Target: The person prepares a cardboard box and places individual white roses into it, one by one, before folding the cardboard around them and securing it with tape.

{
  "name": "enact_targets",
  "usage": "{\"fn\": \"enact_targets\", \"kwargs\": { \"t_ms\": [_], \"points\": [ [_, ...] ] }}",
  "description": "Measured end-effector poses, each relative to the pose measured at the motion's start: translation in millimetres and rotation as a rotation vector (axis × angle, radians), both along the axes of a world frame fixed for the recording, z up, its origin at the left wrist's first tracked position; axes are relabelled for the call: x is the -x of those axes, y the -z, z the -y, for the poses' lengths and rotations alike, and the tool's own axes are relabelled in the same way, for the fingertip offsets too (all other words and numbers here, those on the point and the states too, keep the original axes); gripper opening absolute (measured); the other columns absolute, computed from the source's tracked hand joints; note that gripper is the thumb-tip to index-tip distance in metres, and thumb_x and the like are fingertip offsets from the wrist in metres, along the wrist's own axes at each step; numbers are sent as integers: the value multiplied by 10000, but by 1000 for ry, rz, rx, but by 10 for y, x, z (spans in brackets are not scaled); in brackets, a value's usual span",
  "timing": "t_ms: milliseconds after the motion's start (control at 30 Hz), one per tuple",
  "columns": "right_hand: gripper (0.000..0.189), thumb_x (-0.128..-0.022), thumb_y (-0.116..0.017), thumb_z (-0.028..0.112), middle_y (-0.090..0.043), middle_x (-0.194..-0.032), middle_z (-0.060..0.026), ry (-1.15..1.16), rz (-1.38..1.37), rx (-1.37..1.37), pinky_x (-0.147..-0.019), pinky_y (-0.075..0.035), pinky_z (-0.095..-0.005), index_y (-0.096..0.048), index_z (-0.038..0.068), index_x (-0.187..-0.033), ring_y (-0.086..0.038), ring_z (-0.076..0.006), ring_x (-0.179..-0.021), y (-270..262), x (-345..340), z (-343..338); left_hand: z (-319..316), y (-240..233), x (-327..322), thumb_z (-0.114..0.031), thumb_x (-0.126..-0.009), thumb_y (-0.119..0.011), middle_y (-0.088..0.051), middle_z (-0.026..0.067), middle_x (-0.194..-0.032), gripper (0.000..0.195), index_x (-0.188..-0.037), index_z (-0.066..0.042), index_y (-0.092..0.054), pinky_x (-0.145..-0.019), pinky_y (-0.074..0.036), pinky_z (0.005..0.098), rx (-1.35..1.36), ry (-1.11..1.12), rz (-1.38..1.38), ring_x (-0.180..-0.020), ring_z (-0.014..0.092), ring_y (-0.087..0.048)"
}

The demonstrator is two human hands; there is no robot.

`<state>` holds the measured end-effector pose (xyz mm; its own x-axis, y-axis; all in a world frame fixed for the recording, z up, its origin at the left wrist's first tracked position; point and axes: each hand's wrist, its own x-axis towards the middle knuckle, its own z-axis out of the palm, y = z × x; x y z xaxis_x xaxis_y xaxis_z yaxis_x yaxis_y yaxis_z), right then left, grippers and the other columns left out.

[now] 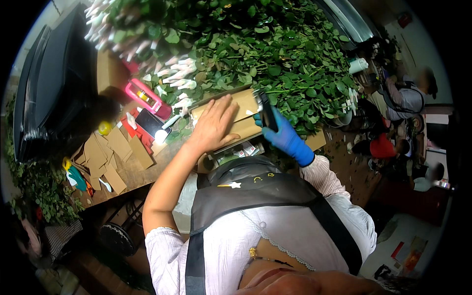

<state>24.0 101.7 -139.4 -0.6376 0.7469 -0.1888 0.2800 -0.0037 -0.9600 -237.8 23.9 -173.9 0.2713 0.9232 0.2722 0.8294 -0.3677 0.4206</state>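
Note:
My bare left hand (217,123) rests palm down, fingers a little apart, on brown cardboard (245,101) lying in a shallow open-sided frame (221,96) before me. In a blue knit glove, my right hand (285,136) grips a black stapler (268,112). The stapler's head is at the right end of the cardboard; whether it touches is unclear. A small white scrap (250,112) lies on the cardboard near it. Just beyond the frame are leafy green flower stems (295,77), and pale sleeved buds (182,75) stick out at their left.
Left of the frame lie a pink tape dispenser (162,105), a smartphone (151,122), a red glove (147,139), cut cardboard pieces (97,155) and a yellow roll (105,128). Tall black boxes (61,81) stand farther left. Several people, one in red (383,145), are at the far right.

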Motion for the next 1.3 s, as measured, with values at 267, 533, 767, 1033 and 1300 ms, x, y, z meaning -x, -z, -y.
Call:
{"fn": "enact_targets", "kwargs": {
  "t_ms": [267, 533, 767, 1033, 1300],
  "points": [
    [426, -954, -614, 37, -691, -1164, -136, 273, -437, 117, -926, -542, -329, -488, -19, -1356, -688, -196, -1006, 651, -116, -57, -153, -29, -207, -587, -836, -711, -293, 257, -1607, 1028, -1539, 40, -299, -1215, -282, 472, 58, 68, -76, -1474, 401, -333],
    [607, -844, -681, 221, -686, -1138, -229, -73, 528, -138, -857, -538, -473, -499, -8, -1376, -680, -415, -966, -350, -348, -58, -55, 136, -219, -519, -980, -561, -321, 238, -1610, 802, -1516, 44, -364, -1230, -253, 466, 74, 117, -188, -1500, 369, -308],
    [686, -842, -642, 341, -675, -1082, -276, -258, 891, -481, -873, -536, -518, -455, 25, -1422, -664, -438, -974, -10, -403, -37, -89, 148, -223, -473, -1005, -542, -320, 228, -1613, 742, -1524, 27, -361, -1243, -223, 472, 51, 177, -185, -1517, 354, -280],
    [640, -901, -645, 432, -681, -1091, -259, -255, 865, -433, -875, -532, -522, -478, 48, -1386, -666, -439, -977, 227, -455, -97, -65, 169, -200, -470, -1009, -532, -321, 199, -1621, 729, -1527, 13, -361, -1256, -200, 470, 52, 170, -154, -1526, 335, -264],
    [533, -896, -671, 437, -703, -940, -234, -195, 966, -424, -799, -544, -520, -544, 43, -1231, -683, -433, -865, 118, -361, -42, -44, 189, -203, -467, -1004, -546, -381, 198, -1590, 720, -1539, -23, -359, -1249, -226, 467, 12, 146, -104, -1509, 334, -304]
  ]
}}
